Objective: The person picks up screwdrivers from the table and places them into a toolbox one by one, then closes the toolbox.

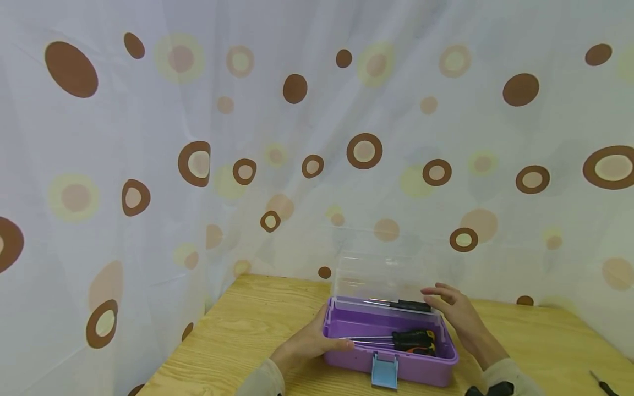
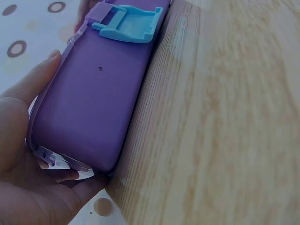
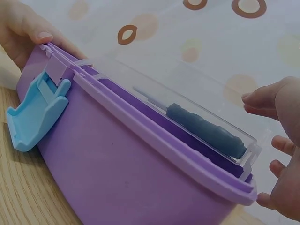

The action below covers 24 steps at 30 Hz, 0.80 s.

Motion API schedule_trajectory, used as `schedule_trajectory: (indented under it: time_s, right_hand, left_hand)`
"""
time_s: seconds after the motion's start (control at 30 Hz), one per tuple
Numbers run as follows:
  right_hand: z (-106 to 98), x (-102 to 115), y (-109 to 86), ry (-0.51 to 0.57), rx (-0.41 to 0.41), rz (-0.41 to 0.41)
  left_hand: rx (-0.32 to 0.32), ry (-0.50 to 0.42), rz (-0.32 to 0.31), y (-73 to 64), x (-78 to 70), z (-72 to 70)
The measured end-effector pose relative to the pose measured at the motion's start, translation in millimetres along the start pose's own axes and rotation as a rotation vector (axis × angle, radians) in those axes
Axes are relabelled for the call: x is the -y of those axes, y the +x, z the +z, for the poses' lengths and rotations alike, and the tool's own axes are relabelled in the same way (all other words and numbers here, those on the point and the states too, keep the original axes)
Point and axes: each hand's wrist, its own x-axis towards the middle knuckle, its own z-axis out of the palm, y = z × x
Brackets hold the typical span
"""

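A purple toolbox stands on the table with its clear lid raised at the back. My left hand grips its left end, thumb over the rim, as the left wrist view also shows. Black-handled screwdrivers lie inside, shafts pointing left. Along the back, a dark-handled screwdriver rests on a clear plastic part. My right hand is at the right rear corner, fingers loosely bent, holding nothing; whether a fingertip touches the box is unclear. The light blue latch hangs down in front.
The wooden table stretches to both sides of the box. A small dark-handled tool with a thin shaft lies near the right front. Behind the table hangs a white curtain with brown and beige circles.
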Motion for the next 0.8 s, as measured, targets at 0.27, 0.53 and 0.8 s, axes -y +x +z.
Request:
schedule_trajectory:
  time_s: [0.27, 0.53, 0.8]
  right_hand:
    - [0, -3, -2.3, -0.011, -0.006, -0.002]
    - [-12, -4, -10.6, 0.005, 0.002, 0.008]
    - [-34, -7, -17.6, 0.015, 0.007, -0.006]
  left_hand:
    - [0.005, 0.035, -0.005, 2.1, 0.6, 0.4]
    - [0.005, 0.027, -0.001, 1.8, 1.4, 1.5]
    - [0.013, 0.004, -0.003, 2.1, 2.0, 0.7]
